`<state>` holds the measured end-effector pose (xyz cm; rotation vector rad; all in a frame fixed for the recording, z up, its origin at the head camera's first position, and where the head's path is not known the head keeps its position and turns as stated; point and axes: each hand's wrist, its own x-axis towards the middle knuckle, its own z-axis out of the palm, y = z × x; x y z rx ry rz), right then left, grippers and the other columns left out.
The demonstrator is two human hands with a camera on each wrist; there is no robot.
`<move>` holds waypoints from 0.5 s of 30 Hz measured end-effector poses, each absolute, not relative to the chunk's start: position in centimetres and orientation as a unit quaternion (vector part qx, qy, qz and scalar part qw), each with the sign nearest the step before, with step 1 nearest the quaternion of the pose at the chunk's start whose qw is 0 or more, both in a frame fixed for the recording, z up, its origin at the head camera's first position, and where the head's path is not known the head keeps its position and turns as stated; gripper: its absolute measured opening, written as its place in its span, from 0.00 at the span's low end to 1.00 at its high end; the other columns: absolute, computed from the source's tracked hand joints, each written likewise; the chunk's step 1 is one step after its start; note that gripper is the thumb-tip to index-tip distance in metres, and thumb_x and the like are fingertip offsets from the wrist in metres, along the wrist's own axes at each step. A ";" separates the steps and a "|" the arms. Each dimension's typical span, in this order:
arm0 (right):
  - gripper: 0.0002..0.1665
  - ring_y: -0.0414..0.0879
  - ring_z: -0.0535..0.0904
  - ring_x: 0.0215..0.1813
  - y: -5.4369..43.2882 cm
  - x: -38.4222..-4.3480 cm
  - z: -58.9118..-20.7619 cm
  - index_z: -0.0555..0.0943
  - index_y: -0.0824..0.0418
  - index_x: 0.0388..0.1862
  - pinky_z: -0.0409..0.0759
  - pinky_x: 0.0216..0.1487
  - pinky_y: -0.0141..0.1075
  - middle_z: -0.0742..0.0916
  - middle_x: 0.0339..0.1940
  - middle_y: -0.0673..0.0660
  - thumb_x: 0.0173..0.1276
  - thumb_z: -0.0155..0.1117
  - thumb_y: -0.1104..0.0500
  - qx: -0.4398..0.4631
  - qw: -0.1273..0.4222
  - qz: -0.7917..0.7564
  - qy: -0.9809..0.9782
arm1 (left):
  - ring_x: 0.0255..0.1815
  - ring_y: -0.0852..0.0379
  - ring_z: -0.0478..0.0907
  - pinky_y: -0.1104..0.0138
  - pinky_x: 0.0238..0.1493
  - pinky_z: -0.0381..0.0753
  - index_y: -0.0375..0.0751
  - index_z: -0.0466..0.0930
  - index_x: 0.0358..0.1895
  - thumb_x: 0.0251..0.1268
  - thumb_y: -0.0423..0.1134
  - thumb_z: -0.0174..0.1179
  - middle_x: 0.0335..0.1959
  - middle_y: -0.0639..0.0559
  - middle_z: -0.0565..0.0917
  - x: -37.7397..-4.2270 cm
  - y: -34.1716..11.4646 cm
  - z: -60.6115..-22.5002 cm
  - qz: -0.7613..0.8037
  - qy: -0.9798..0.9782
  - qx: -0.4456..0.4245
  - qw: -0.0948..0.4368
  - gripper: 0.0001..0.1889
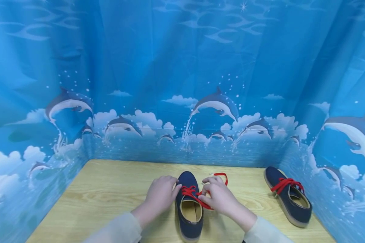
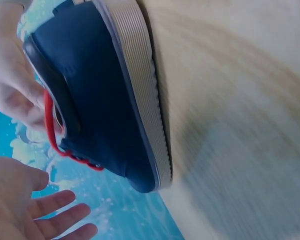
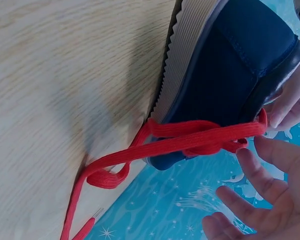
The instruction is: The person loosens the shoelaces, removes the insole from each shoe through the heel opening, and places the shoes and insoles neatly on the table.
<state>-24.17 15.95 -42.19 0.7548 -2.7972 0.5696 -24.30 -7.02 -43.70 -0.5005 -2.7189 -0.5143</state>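
A navy shoe (image 1: 191,233) with red laces points away from me between both hands. My left hand (image 1: 162,192) is at the left side of its front, thumb near the laced eyelets. In the left wrist view its fingers (image 2: 65,220) are spread, with nothing between them. My right hand (image 1: 219,195) is over the shoe's right side and pinches the red shoelace (image 3: 190,142) near the opening with thumb and forefinger; the exact contact is partly hidden. The lace hangs down beside the shoe, and its tipped end (image 1: 220,174) lies on the table beyond the hand.
A second navy shoe (image 1: 302,213), its red laces (image 1: 287,184) tied in a bow, stands at the right edge of the wooden table (image 1: 115,189). Blue curtains (image 1: 158,67) printed with dolphins enclose the back and sides.
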 end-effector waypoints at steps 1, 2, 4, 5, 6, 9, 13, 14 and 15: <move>0.16 0.62 0.73 0.58 15.9 -24.2 -42.2 0.78 0.47 0.17 0.76 0.57 0.55 0.84 0.53 0.59 0.59 0.77 0.55 0.257 0.097 0.192 -0.942 | 0.46 0.48 0.83 0.50 0.50 0.81 0.44 0.87 0.46 0.71 0.49 0.61 0.43 0.50 0.88 -24.1 -7.0 -43.8 -0.179 -0.953 -0.176 0.168 0.13; 0.16 0.62 0.73 0.58 15.8 -24.3 -42.3 0.78 0.47 0.17 0.76 0.57 0.55 0.84 0.53 0.59 0.59 0.77 0.55 0.260 0.099 0.190 -0.942 | 0.46 0.48 0.83 0.50 0.50 0.81 0.44 0.87 0.46 0.71 0.49 0.61 0.43 0.50 0.88 -23.8 -7.0 -43.8 -0.177 -0.953 -0.176 0.170 0.14; 0.16 0.62 0.73 0.58 15.7 -24.3 -42.3 0.79 0.48 0.17 0.75 0.57 0.55 0.84 0.53 0.59 0.59 0.77 0.55 0.266 0.102 0.188 -0.940 | 0.46 0.48 0.83 0.51 0.50 0.81 0.44 0.87 0.46 0.70 0.50 0.61 0.43 0.50 0.88 -23.4 -6.9 -43.9 -0.176 -0.954 -0.175 0.168 0.15; 0.16 0.62 0.73 0.58 15.6 -24.3 -42.3 0.79 0.48 0.17 0.75 0.57 0.55 0.84 0.52 0.60 0.59 0.77 0.55 0.268 0.103 0.188 -0.939 | 0.45 0.49 0.83 0.51 0.49 0.81 0.44 0.87 0.45 0.70 0.51 0.62 0.42 0.50 0.88 -23.1 -6.8 -44.0 -0.173 -0.954 -0.176 0.168 0.15; 0.17 0.62 0.73 0.58 15.5 -24.3 -42.3 0.79 0.47 0.16 0.75 0.57 0.56 0.84 0.52 0.59 0.59 0.77 0.55 0.270 0.102 0.188 -0.939 | 0.44 0.49 0.83 0.52 0.48 0.81 0.43 0.87 0.45 0.69 0.51 0.62 0.41 0.50 0.88 -22.9 -6.7 -44.0 -0.172 -0.955 -0.175 0.166 0.15; 0.18 0.62 0.73 0.59 15.2 -24.2 -42.2 0.78 0.46 0.15 0.76 0.57 0.55 0.84 0.53 0.59 0.59 0.77 0.54 0.274 0.099 0.187 -0.938 | 0.40 0.50 0.82 0.53 0.43 0.81 0.43 0.87 0.41 0.68 0.53 0.63 0.37 0.51 0.87 -22.0 -6.4 -44.0 -0.168 -0.956 -0.174 0.163 0.16; 0.21 0.60 0.73 0.59 14.9 -24.2 -42.1 0.76 0.44 0.13 0.77 0.56 0.54 0.84 0.53 0.59 0.58 0.78 0.51 0.270 0.098 0.173 -0.942 | 0.34 0.52 0.80 0.55 0.37 0.80 0.44 0.86 0.32 0.65 0.55 0.64 0.30 0.52 0.86 -21.0 -5.7 -43.9 -0.150 -0.959 -0.170 0.171 0.17; 0.22 0.59 0.73 0.59 14.8 -24.2 -42.1 0.75 0.44 0.13 0.77 0.56 0.53 0.84 0.53 0.59 0.58 0.78 0.50 0.269 0.100 0.169 -0.943 | 0.33 0.52 0.80 0.55 0.35 0.79 0.45 0.85 0.30 0.64 0.55 0.65 0.28 0.53 0.86 -20.9 -5.5 -43.9 -0.143 -0.959 -0.169 0.176 0.17; 0.23 0.58 0.73 0.59 14.7 -24.2 -42.2 0.74 0.44 0.12 0.77 0.56 0.52 0.85 0.53 0.59 0.57 0.78 0.49 0.270 0.105 0.161 -0.943 | 0.32 0.53 0.79 0.56 0.34 0.79 0.45 0.84 0.28 0.64 0.56 0.65 0.27 0.53 0.85 -20.8 -5.4 -43.9 -0.134 -0.960 -0.168 0.180 0.17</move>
